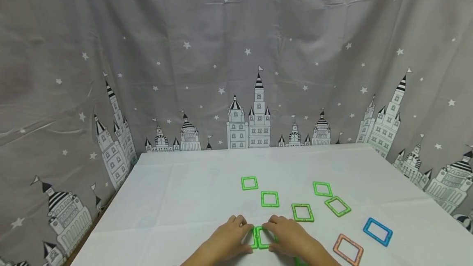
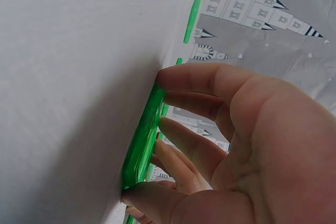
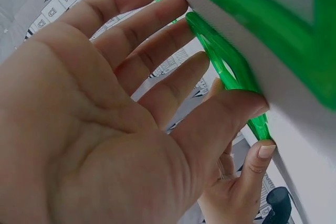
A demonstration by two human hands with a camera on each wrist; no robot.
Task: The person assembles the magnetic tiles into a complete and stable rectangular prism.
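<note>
Two green rectangular magnetic tile frames lie edge to edge at the table's near middle. My left hand [image 1: 229, 239] grips the left green tile [image 1: 254, 239], thumb on its near edge and fingertips on its far edge; the hand hides most of it. My right hand [image 1: 290, 235] holds the right green tile [image 1: 260, 241] the same way. In the left wrist view, this left tile [image 2: 143, 140] lies flat between thumb and fingertips. The right wrist view shows the right tile [image 3: 233, 66] between thumb and fingers, with my left hand [image 3: 231, 192] just beyond.
Several more green tiles lie farther back, such as one tile [image 1: 269, 199] at the middle and another [image 1: 338, 206] to the right. An orange tile [image 1: 348, 249] and a blue tile [image 1: 377, 231] lie at the right. Part of a green tile [image 1: 300, 262] shows beside my right forearm.
</note>
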